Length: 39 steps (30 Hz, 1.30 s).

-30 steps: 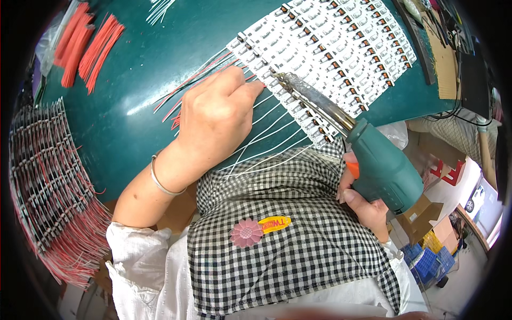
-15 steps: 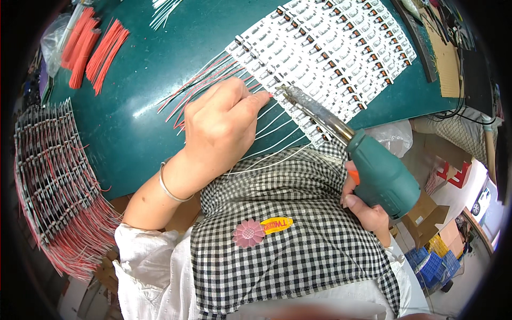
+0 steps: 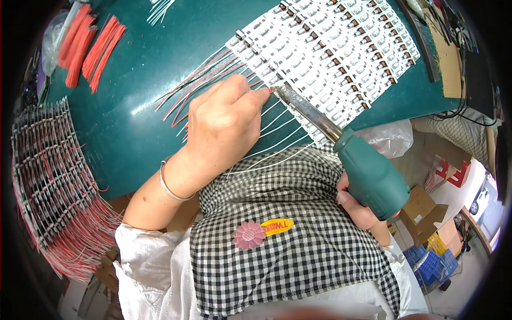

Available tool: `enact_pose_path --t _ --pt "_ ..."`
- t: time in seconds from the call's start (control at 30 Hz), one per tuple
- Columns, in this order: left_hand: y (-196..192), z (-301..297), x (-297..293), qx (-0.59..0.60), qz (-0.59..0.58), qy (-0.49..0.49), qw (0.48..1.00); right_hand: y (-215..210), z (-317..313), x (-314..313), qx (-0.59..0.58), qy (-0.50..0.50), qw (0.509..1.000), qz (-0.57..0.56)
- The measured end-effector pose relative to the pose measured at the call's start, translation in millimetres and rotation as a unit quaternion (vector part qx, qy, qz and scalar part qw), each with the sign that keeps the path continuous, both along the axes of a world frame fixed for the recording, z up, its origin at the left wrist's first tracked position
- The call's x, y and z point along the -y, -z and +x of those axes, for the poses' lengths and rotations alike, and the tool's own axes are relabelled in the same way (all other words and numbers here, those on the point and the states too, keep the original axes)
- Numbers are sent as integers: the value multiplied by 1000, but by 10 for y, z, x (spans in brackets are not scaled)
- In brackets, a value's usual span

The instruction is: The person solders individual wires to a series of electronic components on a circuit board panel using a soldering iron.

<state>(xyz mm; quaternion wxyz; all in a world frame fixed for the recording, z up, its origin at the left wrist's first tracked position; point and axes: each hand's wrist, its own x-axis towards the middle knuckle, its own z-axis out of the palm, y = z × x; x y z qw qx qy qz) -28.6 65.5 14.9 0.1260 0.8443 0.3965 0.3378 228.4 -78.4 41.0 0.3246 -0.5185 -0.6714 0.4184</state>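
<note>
My right hand (image 3: 356, 207) is wrapped round the grip of a green soldering gun (image 3: 372, 176). Its metal barrel slants up to the left, and the dark tip lies at the near-left edge of a white panel of small circuit boards (image 3: 325, 58). Right beside that tip, my left hand (image 3: 226, 120) pinches a short red wire (image 3: 270, 90), most of which the fingers hide. Red and white wires (image 3: 200, 80) stick out from the panel's edge to the left of this hand. Several white wires (image 3: 280, 140) run from the edge nearer my body.
Bundles of red wires (image 3: 104, 53) lie at the upper left of the green table (image 3: 144, 138), with white wires (image 3: 159, 10) at the top. Stacked wired boards (image 3: 56, 176) hang over the left edge. A dark bar (image 3: 421, 40) borders the panel's right side.
The soldering gun has shifted left and slightly down, bringing its tip closer to my left fingertips. My left hand has barely moved and keeps its pinch.
</note>
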Motion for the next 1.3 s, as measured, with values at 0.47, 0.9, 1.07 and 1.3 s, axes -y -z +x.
enact_pose_path --t 0.47,0.9,1.07,1.3 --pt "-24 2 -7 -2 -1 3 1000 -236 -45 45 -109 94 977 -157" --pt "-118 42 170 24 42 -36 998 -201 59 180 -134 98 972 -168" --pt "30 57 179 37 -1 -39 999 -122 60 215 -69 64 984 -154" --pt "39 73 173 37 -6 -38 999 -65 63 130 -82 21 991 -104"
